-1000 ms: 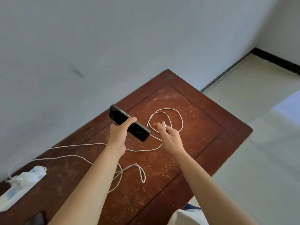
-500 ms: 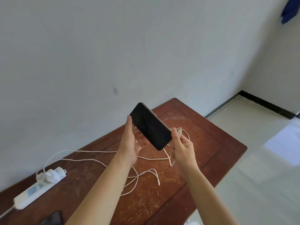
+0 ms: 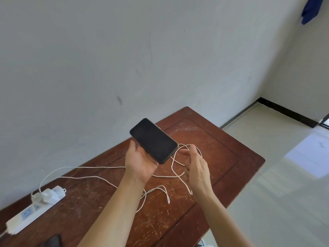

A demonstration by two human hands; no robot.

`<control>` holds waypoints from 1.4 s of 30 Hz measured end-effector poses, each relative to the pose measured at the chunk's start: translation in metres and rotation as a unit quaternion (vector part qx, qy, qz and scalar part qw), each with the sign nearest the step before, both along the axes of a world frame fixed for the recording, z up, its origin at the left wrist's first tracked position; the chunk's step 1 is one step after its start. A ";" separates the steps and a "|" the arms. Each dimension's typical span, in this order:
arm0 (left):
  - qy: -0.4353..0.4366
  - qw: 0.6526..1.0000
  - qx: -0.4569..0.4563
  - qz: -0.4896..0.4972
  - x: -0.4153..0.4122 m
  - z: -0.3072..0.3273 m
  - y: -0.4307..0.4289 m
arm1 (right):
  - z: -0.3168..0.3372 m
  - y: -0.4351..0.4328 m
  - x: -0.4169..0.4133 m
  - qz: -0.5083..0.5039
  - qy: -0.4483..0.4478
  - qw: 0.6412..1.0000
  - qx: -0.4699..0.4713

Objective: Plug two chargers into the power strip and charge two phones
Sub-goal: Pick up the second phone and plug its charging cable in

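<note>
In the head view, a black phone [image 3: 154, 140] (screen dark) is held above the wooden table [image 3: 222, 150] in the left hand [image 3: 140, 163], fingers closed under it. The right hand [image 3: 195, 166] is held open beside it, gripping nothing. White cables [image 3: 92, 167] run to chargers [image 3: 47, 196] seated in the power strip [image 3: 30, 213].

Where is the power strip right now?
In the head view, the white power strip lies at the lower left on the wooden table, near the wall, with white chargers plugged into its far end.
</note>
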State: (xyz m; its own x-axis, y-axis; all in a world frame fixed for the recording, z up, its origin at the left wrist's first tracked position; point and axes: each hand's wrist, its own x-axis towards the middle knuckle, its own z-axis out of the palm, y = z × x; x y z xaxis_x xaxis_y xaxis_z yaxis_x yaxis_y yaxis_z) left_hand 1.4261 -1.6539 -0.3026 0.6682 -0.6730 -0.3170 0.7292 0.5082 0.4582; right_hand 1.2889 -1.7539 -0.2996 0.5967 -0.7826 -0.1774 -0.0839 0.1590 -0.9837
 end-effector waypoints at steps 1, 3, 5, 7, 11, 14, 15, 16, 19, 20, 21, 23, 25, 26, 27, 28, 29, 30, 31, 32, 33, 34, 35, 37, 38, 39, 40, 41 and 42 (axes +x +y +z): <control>-0.010 1.000 -0.004 0.020 0.003 0.001 -0.001 | -0.003 0.000 0.000 -0.002 -0.014 1.000 0.022; -0.019 0.999 -0.028 0.041 0.009 0.003 0.000 | -0.008 0.000 -0.001 0.002 -0.023 1.000 0.020; -0.018 0.997 -0.056 0.043 0.015 0.004 0.005 | -0.011 0.001 -0.001 0.010 -0.013 1.000 -0.019; -0.011 0.996 -0.083 0.030 0.022 0.004 0.010 | -0.012 0.002 0.000 0.020 -0.003 0.999 -0.050; 0.005 0.991 -0.131 -0.002 0.029 0.010 0.018 | -0.013 0.003 0.000 0.063 -0.015 0.996 -0.060; 0.016 0.991 -0.133 0.014 0.034 0.015 0.018 | -0.011 0.004 0.000 0.077 -0.011 0.996 -0.051; 0.027 0.991 -0.130 0.028 0.035 0.016 0.018 | -0.010 0.004 0.000 0.077 -0.007 0.996 -0.051; 0.041 0.990 -0.127 0.043 0.036 0.017 0.017 | -0.009 0.006 0.001 0.076 -0.007 0.996 -0.049; 0.066 0.989 -0.113 0.071 0.037 0.018 0.018 | -0.006 0.010 0.003 0.091 -0.023 0.995 -0.017; 0.068 0.989 -0.106 0.077 0.036 0.019 0.018 | -0.004 0.011 0.004 0.102 -0.027 0.994 -0.007; 0.071 0.989 -0.100 0.082 0.035 0.020 0.017 | -0.001 0.012 0.005 0.114 -0.028 0.993 0.001; 0.074 0.989 -0.093 0.088 0.033 0.020 0.017 | 0.006 0.014 0.007 0.134 -0.031 0.991 0.004; 0.071 0.990 -0.089 0.085 0.030 0.021 0.016 | 0.011 0.017 0.008 0.143 -0.029 0.989 -0.011; 0.068 0.990 -0.087 0.084 0.029 0.020 0.016 | 0.014 0.019 0.009 0.142 -0.029 0.989 -0.018; 0.064 0.991 -0.087 0.081 0.028 0.019 0.016 | 0.015 0.020 0.009 0.141 -0.030 0.989 -0.021; 0.060 0.991 -0.086 0.078 0.027 0.017 0.017 | 0.016 0.021 0.010 0.139 -0.034 0.989 -0.021; 0.057 0.992 -0.085 0.075 0.027 0.016 0.017 | 0.016 0.022 0.010 0.138 -0.038 0.990 -0.017; 0.055 0.992 -0.084 0.072 0.026 0.015 0.018 | 0.016 0.023 0.011 0.137 -0.040 0.990 -0.011; 0.055 0.992 -0.086 0.068 0.026 0.014 0.018 | 0.017 0.023 0.011 0.136 -0.041 0.990 -0.006; 0.055 0.993 -0.089 0.064 0.026 0.013 0.018 | 0.017 0.024 0.012 0.135 -0.039 0.990 -0.005; 0.054 0.993 -0.090 0.060 0.026 0.012 0.018 | 0.017 0.024 0.013 0.136 -0.036 0.990 -0.007; 0.053 0.993 -0.091 0.058 0.026 0.011 0.017 | 0.018 0.024 0.014 0.138 -0.032 0.990 -0.009; 0.052 0.993 -0.093 0.056 0.026 0.011 0.017 | 0.018 0.024 0.014 0.140 -0.030 0.990 -0.009; 0.050 0.992 -0.102 0.051 0.027 0.010 0.016 | 0.019 0.023 0.015 0.141 -0.026 0.990 -0.007; 0.049 0.992 -0.106 0.048 0.027 0.009 0.016 | 0.019 0.023 0.014 0.141 -0.024 0.990 -0.005; 0.047 0.992 -0.111 0.044 0.028 0.008 0.016 | 0.020 0.022 0.014 0.142 -0.022 0.990 -0.002; 0.045 0.992 -0.114 0.039 0.029 0.007 0.016 | 0.021 0.021 0.014 0.146 -0.019 0.989 0.001; 0.042 0.992 -0.115 0.034 0.030 0.006 0.017 | 0.021 0.020 0.014 0.151 -0.015 0.988 0.005; 0.039 0.992 -0.112 0.030 0.032 0.005 0.017 | 0.022 0.018 0.014 0.158 -0.011 0.987 0.011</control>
State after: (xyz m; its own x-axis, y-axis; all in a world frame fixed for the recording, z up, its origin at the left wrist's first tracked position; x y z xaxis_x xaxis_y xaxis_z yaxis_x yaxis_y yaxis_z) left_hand 1.4580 -1.6370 -0.2973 0.6884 -0.6922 -0.2166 0.7236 0.6345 0.2717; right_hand 1.3031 -1.7360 -0.2773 0.8139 -0.5534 -0.1770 -0.1122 0.1493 -0.9824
